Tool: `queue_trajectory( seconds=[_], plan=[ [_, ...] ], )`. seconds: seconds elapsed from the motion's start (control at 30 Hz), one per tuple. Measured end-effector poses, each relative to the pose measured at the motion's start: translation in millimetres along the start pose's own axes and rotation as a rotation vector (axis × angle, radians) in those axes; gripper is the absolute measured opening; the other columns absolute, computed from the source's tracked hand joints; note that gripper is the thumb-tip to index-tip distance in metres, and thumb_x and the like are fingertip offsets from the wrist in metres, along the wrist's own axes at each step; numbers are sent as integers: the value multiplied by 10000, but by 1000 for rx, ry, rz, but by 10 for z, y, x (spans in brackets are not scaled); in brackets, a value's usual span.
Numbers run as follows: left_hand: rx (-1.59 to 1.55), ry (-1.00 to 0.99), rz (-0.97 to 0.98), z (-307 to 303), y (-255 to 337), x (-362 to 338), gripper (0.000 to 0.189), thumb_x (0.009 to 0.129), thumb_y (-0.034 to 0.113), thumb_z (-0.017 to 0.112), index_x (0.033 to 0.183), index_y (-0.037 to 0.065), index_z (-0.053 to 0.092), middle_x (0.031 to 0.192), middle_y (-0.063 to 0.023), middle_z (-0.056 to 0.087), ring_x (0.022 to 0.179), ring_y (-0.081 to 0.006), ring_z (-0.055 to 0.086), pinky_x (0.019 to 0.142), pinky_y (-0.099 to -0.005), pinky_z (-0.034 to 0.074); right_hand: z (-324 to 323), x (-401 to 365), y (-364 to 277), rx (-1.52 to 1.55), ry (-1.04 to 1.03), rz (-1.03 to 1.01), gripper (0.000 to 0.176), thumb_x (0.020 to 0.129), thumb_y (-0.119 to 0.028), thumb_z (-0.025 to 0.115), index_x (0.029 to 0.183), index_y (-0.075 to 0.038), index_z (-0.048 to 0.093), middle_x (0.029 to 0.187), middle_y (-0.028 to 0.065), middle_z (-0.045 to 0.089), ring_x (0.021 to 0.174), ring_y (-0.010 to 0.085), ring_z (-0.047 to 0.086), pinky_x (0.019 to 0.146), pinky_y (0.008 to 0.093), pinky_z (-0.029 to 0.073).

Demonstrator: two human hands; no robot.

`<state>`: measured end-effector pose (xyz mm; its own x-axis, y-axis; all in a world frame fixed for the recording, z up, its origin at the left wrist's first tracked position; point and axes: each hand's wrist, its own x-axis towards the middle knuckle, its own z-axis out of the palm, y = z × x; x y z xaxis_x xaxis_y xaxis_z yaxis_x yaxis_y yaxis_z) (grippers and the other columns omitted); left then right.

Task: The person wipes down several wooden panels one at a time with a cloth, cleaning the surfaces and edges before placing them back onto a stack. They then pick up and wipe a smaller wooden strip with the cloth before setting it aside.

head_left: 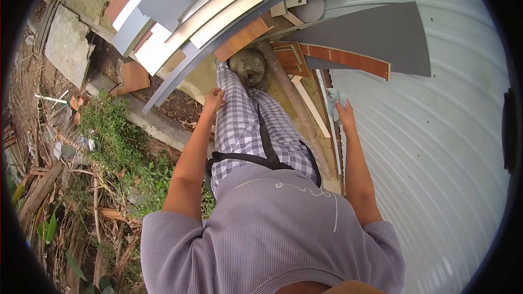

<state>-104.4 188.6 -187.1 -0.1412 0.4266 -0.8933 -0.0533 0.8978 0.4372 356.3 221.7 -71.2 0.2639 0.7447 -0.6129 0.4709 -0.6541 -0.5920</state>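
Two hands show: the right hand [345, 113] grasps one cloth [333, 96] between thumb and fingers; the left hand [214, 99], loosely curled, is at the checked trousers [235, 122], and whether it grips the fabric I cannot tell. The cloth is pale blue-green, crumpled and limp. One cream strip [313, 109] lies just left of the right hand; one dark grey panel [376, 32] lies beyond it. Beyond the left hand, overlapping boards [196, 16] are too many to count surely.

Pale blue-green cloth [333, 97], thin-looking and crumpled, bunched in the right-hand fingers [341, 108]
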Motion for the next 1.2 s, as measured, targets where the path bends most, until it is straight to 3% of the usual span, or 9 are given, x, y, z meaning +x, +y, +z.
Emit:
queue_trajectory(
  seconds=[0.07,0.13,0.33,0.4,0.63,0.9,1.0,1.07,1.2],
  plan=[
    [82,-30,3,-30,-233,113,456,854,295,561,1197,6,476,973,-106,603,756,-184,582,666,-296,487,-333,150,1,-2,64,10,346,865,-257,570,1122,-28,532,984,53,610,863,137,546,791,271,425],
    [285,-17,117,-79,-273,124,418,854,284,561,1164,10,502,962,-102,614,742,-183,588,648,-278,482,-556,277,6,3,115,18,338,867,-256,566,1117,-30,535,977,51,610,861,132,545,786,270,425],
    [132,-44,-110,-218,227,26,441,866,278,539,1218,27,453,1056,-131,573,857,-266,610,714,-382,516,-150,262,-127,36,73,27,348,869,-259,559,1113,-12,532,961,56,610,860,129,542,789,269,424],
    [126,-69,-134,-278,343,26,468,863,269,535,1247,28,420,1078,-122,551,865,-276,609,744,-414,517,198,203,-68,-58,-64,0,429,844,-264,576,1173,-1,495,1033,146,608,942,225,569,830,313,423],
    [183,-149,-231,-352,480,77,455,864,280,529,1234,36,429,1085,-132,539,915,-307,592,750,-462,521,1220,-237,-129,-151,-305,82,437,825,-300,562,1162,-28,502,1043,185,606,994,296,575,853,343,423],
    [415,-167,-259,-292,616,172,423,852,304,545,1196,64,483,1093,-149,549,923,-296,590,715,-452,539,1215,-58,-179,-215,-304,124,473,824,-350,548,1171,-32,498,1059,205,597,1013,333,561,863,368,418],
    [484,-165,-214,-304,677,261,406,852,309,545,1169,59,505,1059,-151,573,878,-277,605,669,-413,554,1097,129,-211,-206,-245,103,486,824,-369,544,1169,-29,492,1071,211,589,1026,335,555,863,375,417],
    [595,-140,-72,-297,652,371,448,834,322,551,1121,-21,529,913,-240,623,685,-293,656,569,-367,557,1002,295,-109,-213,-214,94,489,825,-373,544,1167,-27,488,1076,216,584,1032,337,550,863,379,416],
    [640,-124,9,-366,864,503,452,834,325,536,1100,-40,533,823,-250,631,583,-294,644,570,-355,539,1045,441,-218,-253,-175,88,491,827,-363,545,1173,-21,476,1081,220,577,1044,354,537,865,392,413]
  ],
)
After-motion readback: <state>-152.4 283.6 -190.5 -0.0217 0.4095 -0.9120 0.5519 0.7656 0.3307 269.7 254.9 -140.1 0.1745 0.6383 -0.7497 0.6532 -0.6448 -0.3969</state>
